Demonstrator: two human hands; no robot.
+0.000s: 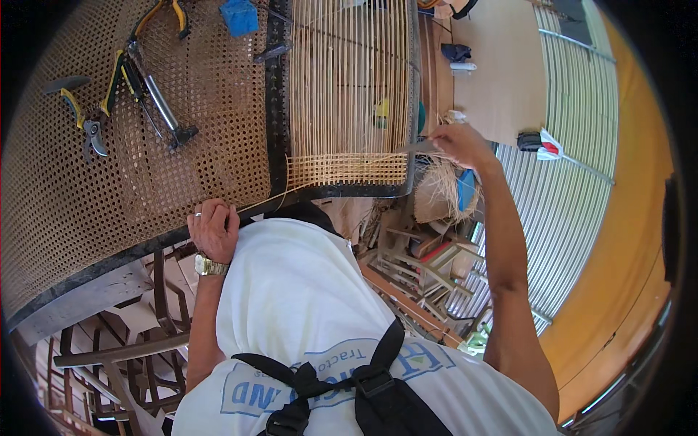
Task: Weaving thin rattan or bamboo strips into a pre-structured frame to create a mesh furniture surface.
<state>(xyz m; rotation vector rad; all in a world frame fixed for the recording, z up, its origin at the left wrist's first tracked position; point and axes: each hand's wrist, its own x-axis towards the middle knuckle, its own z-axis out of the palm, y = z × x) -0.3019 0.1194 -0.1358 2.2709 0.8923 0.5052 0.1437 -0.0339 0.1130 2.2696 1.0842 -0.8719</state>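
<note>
A dark-framed panel lies in front of me, its right section strung with pale lengthwise cane strands. Close to me, a woven band crosses those strands. From the band's left side a loose cane strand runs over the frame to my left hand, whose curled fingers close on its end at the near edge. My right hand, beyond the right edge, grips a thin, flat, greyish blade-like tool. Its tip reaches over the strands just above the band; its exact kind is unclear.
On the finished cane mesh at left lie pruning shears, a hammer, yellow-black pliers and a blue object. Cane scraps hang right. Wooden chair frames crowd below left; more wooden pieces lie right.
</note>
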